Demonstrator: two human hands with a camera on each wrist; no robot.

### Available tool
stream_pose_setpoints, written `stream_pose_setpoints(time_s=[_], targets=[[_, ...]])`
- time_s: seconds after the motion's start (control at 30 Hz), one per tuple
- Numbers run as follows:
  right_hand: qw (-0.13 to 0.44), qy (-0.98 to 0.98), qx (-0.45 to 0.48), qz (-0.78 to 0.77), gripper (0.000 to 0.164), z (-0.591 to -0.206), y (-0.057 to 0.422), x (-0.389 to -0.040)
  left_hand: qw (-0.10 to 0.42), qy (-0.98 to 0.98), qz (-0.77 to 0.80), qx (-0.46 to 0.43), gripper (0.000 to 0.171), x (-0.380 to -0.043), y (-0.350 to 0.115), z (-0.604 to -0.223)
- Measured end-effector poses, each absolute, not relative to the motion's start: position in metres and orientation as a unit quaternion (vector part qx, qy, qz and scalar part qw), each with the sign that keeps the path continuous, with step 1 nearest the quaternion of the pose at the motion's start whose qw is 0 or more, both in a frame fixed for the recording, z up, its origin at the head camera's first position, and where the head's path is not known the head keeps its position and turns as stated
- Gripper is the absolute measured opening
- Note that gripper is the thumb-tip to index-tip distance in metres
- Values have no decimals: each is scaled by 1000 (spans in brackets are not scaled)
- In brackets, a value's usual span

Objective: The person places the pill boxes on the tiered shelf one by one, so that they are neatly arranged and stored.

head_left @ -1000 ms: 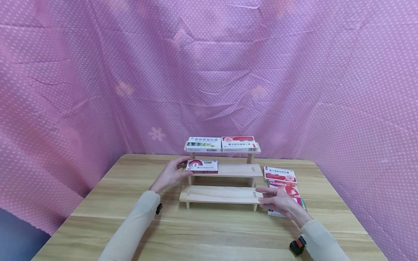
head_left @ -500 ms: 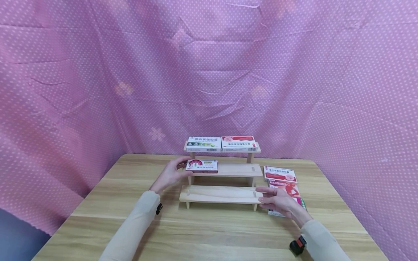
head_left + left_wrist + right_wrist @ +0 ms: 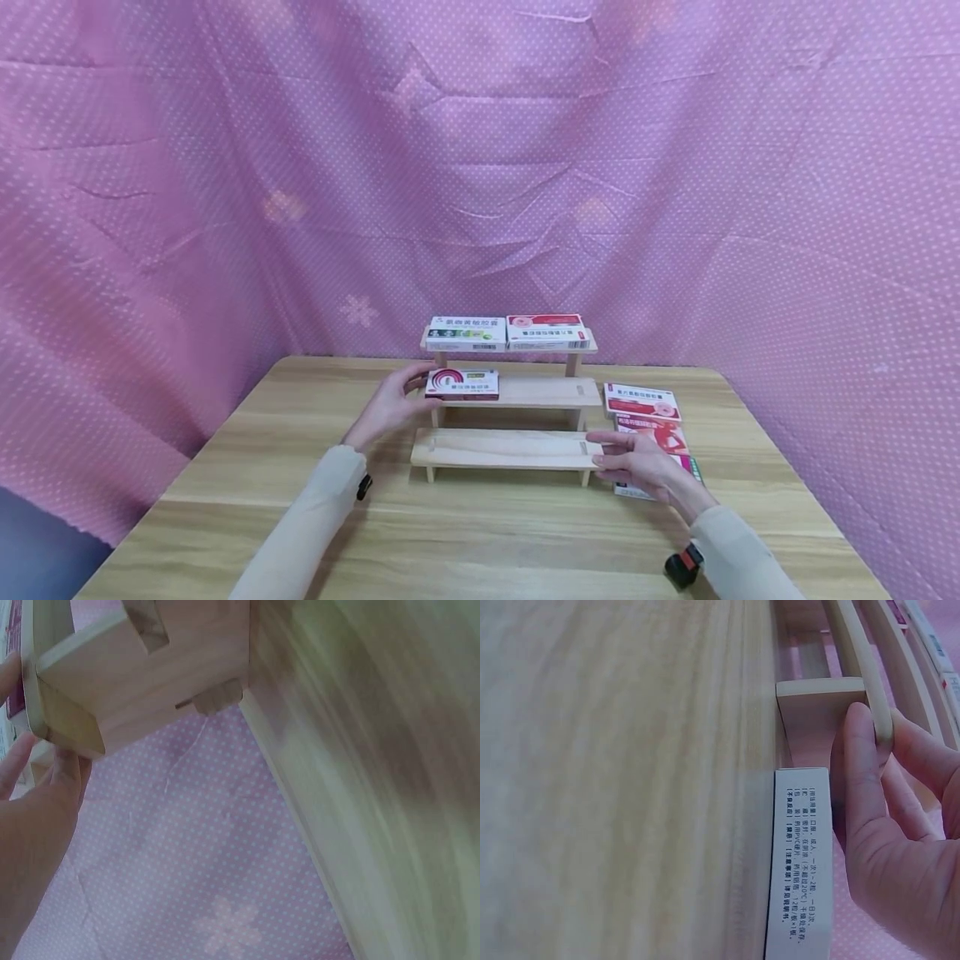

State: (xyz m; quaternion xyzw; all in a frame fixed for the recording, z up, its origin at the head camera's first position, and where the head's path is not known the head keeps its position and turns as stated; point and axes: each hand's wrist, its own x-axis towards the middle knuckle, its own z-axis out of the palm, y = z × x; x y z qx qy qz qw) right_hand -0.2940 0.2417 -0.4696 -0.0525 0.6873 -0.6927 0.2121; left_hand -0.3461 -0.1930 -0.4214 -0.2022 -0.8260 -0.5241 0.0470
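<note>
A three-step wooden display stand point(image 3: 506, 450) sits on the table. My left hand point(image 3: 392, 404) holds the left end of its middle step, fingers bent around the board's end in the left wrist view. On that step, right beside those fingers, lies a white medicine box point(image 3: 462, 383) with dark pink arcs. My right hand point(image 3: 651, 468) pinches the right end of the lowest step point(image 3: 847, 652), its thumb and fingers on opposite faces of the board in the right wrist view. The far fingers of both hands are partly hidden behind the wood.
On the top step lie a green-and-white medicine box point(image 3: 467, 333) and a red-and-white one point(image 3: 547, 332). Right of the stand, another red-and-white box point(image 3: 642, 400), a red box point(image 3: 652, 433) and a partly covered box point(image 3: 633, 491) lie in a column. A pink dotted cloth point(image 3: 480, 167) hangs behind the table point(image 3: 480, 542).
</note>
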Motion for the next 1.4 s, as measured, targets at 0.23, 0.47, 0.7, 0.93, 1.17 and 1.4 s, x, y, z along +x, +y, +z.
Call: stream_pose_setpoints(time_s=[0.23, 0.47, 0.7, 0.93, 1.17, 1.4], targets=[[211, 706, -83, -671, 53, -469, 246, -293, 68, -793, -583, -166, 63, -337, -193, -426], [205, 732, -143, -634, 55, -470, 267, -286, 115, -765, -617, -143, 49, -327, -191, -427], [152, 768, -133, -608, 55, -467, 288, -284, 124, -767, -617, -122, 44, -319, -196, -429], [90, 836, -87, -535, 54, -460, 308, -275, 100, -772, -622, -83, 44, -310, -200, -428], [90, 814, -87, -567, 59, -458, 327, -268, 39, -757, -650, -49, 52, -312, -207, -441], [71, 870, -74, -482, 57, -458, 341, -264, -42, -759, -648, -51, 55, -310, -214, -449]])
